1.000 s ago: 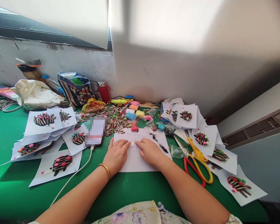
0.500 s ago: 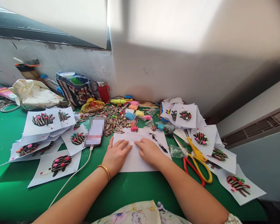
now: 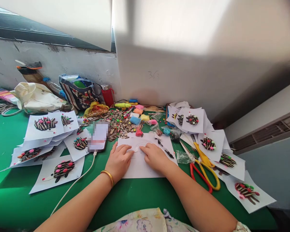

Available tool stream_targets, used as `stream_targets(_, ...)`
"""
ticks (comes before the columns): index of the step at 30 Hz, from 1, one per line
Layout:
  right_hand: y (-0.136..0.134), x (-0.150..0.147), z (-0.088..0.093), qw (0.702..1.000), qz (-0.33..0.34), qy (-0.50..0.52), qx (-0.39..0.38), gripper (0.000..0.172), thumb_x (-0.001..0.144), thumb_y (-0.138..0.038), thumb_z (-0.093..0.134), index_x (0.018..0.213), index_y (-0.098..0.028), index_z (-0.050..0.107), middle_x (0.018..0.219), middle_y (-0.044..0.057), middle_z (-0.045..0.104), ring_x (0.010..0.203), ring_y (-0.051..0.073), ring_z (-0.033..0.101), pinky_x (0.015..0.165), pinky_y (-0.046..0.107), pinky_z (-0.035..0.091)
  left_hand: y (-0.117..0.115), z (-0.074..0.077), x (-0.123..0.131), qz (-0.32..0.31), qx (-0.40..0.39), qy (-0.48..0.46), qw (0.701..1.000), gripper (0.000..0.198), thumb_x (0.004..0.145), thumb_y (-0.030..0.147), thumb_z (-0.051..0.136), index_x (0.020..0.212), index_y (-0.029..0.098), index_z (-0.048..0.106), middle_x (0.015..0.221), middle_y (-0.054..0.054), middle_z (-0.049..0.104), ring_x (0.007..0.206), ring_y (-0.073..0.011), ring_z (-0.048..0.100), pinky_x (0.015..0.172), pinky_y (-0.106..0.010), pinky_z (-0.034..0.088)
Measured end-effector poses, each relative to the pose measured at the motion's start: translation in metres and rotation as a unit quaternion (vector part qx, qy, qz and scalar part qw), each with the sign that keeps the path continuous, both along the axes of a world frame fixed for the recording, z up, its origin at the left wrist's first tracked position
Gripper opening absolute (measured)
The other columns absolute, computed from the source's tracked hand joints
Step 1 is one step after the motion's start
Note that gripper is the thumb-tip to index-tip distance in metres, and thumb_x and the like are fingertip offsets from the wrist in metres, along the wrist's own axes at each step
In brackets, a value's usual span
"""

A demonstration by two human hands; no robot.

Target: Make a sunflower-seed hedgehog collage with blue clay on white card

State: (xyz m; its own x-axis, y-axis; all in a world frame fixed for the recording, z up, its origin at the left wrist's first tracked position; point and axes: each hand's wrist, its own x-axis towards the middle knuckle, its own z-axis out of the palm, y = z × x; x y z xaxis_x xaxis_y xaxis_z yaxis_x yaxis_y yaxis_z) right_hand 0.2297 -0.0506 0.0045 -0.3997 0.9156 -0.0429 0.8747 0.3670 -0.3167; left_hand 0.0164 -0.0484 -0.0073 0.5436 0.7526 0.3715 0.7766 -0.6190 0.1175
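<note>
A white sheet of paper (image 3: 135, 172) lies in front of me with a faint pencil-like drawing near its middle. On its left part rests my left hand (image 3: 119, 158), palm down, fingers spread and holding nothing. My right hand (image 3: 157, 157) lies on the right part of the sheet. Its index finger reaches to the drawing, with the thumb apart below it; the other fingers are mostly hidden, and I see nothing in its grasp. A black pen (image 3: 165, 149) lies on the paper just beyond the right hand.
Sunflower seeds (image 3: 118, 124) and colored clay packs (image 3: 135, 120) lie behind the paper. A phone (image 3: 98, 137) with a white cable is at left. Scissors (image 3: 203, 167) lie at right. Papers with seed hedgehogs (image 3: 62, 169) are stacked on both sides, and a red flask (image 3: 107, 95) stands behind.
My left hand has drawn back slightly to the left, away from the drawing, showing more of the paper between the hands. My right hand stays in nearly the same place.
</note>
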Motion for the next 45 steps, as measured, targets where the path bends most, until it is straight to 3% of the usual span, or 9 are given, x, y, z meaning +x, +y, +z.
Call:
stream_targets(4,0.0,0.0,0.0,1.0,-0.002,0.003,0.002,0.051,0.087,-0.013,0.046,0.136,-0.022,0.053,0.112,0.009,0.059,0.105,0.021,0.051,0.09,0.03,0.038,0.0,0.003,-0.002,-0.025,-0.008,-0.005,1.0,0.022,0.089,0.018,0.055,0.092,0.03,0.073,0.115,-0.003,0.069,0.112,-0.0234,0.059,0.114,-0.059,0.026)
stream_targets(11,-0.001,0.0,0.0,1.0,-0.006,0.004,0.004,0.051,0.086,-0.013,0.047,0.136,-0.021,0.054,0.114,0.009,0.06,0.106,0.022,0.052,0.09,0.03,0.038,0.006,-0.004,-0.003,-0.012,-0.056,-0.045,0.997,0.029,0.088,0.015,0.052,0.101,0.028,0.073,0.117,-0.007,0.065,0.113,-0.0236,0.056,0.111,-0.052,0.036)
stream_targets(18,0.0,0.0,-0.001,1.0,-0.002,-0.004,0.002,0.051,0.086,-0.013,0.047,0.137,-0.022,0.053,0.112,0.009,0.06,0.105,0.021,0.052,0.088,0.029,0.038,0.008,-0.005,-0.006,-0.001,-0.061,-0.095,0.994,0.026,0.086,0.015,0.052,0.091,0.026,0.076,0.111,-0.007,0.065,0.108,-0.0238,0.056,0.1,-0.045,0.046)
stream_targets(24,0.0,0.001,-0.001,1.0,-0.002,-0.004,0.005,0.05,0.087,-0.013,0.047,0.136,-0.023,0.053,0.111,0.008,0.059,0.104,0.021,0.052,0.087,0.029,0.038,0.009,-0.006,-0.007,0.007,-0.055,-0.086,0.995,0.026,0.085,0.013,0.052,0.089,0.024,0.074,0.108,-0.006,0.066,0.106,-0.0237,0.057,0.101,-0.046,0.044)
stream_targets(28,0.0,0.001,-0.001,1.0,0.0,-0.001,0.008,0.05,0.087,-0.013,0.047,0.135,-0.023,0.054,0.111,0.008,0.06,0.104,0.021,0.052,0.088,0.029,0.038,0.006,-0.001,-0.004,0.008,-0.038,-0.066,0.997,0.03,0.082,0.011,0.052,0.101,0.023,0.072,0.111,-0.008,0.067,0.107,-0.0243,0.058,0.099,-0.045,0.045)
stream_targets(33,0.0,0.0,0.0,1.0,-0.002,0.002,0.009,0.05,0.086,-0.013,0.047,0.135,-0.022,0.054,0.111,0.009,0.06,0.104,0.021,0.052,0.089,0.029,0.038,0.003,0.002,0.0,0.017,-0.031,-0.036,0.999,0.034,0.082,0.012,0.051,0.106,0.026,0.071,0.114,-0.007,0.068,0.112,-0.0254,0.058,0.108,-0.05,0.038)
stream_targets(39,-0.001,0.0,0.001,1.0,0.007,0.007,0.018,0.047,0.086,-0.013,0.047,0.132,-0.021,0.056,0.11,0.009,0.06,0.105,0.021,0.052,0.091,0.029,0.038,0.004,-0.007,0.002,-0.004,-0.04,-0.013,0.999,0.049,0.087,0.013,0.044,0.134,0.019,0.051,0.13,-0.01,0.063,0.125,-0.0247,0.054,0.115,-0.053,0.027)
stream_targets(45,0.003,0.008,0.001,0.999,-0.028,-0.019,0.032,0.04,0.09,-0.016,0.045,0.127,-0.02,0.06,0.106,0.01,0.062,0.102,0.022,0.055,0.087,0.03,0.04,0.004,-0.006,0.001,-0.003,-0.048,0.012,0.999,0.049,0.087,0.015,0.044,0.136,0.016,0.049,0.132,-0.014,0.061,0.125,-0.0257,0.056,0.115,-0.055,0.027)
